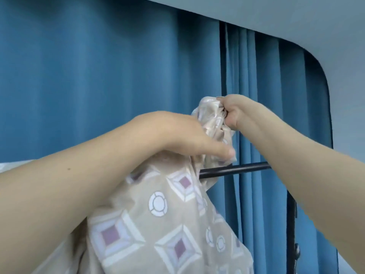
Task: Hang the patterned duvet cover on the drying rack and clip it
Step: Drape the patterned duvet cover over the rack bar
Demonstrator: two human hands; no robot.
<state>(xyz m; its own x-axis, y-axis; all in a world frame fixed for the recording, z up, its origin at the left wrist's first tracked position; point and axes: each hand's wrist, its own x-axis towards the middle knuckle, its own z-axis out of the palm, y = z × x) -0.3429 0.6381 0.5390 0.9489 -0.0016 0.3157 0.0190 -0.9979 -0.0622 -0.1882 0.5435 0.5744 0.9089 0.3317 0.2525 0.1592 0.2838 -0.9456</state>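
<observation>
Left forearm, bare, fills the lower left, nearest the lens, and crosses over the beige duvet cover printed with white-bordered mauve squares and white rings (158, 220).

Left hand (177, 135): palm down, fingers curled over the bunched top of the fabric, pressing and gripping it just above the rail.

Right hand (233, 111): clenched in a fist round a gathered corner of the cover, held higher than the left hand and slightly beyond it.

Duvet cover: the bulk hangs below and toward the person, on the near side of the rail; only the crumpled upper part between the two hands sits at rail height. Whether any of it already lies over the rail cannot be told.

Black round metal rail of the drying rack (237, 171): long axis runs left to right, just below both hands; the bare stretch shows beneath the right wrist, so the right hand is nearer the free length. A black upright (292, 218) descends at right.

Blue pleated curtain (98, 86): hangs behind the rack. Judged: nothing visible obstructs spreading the fabric rightward. No clips in view.
</observation>
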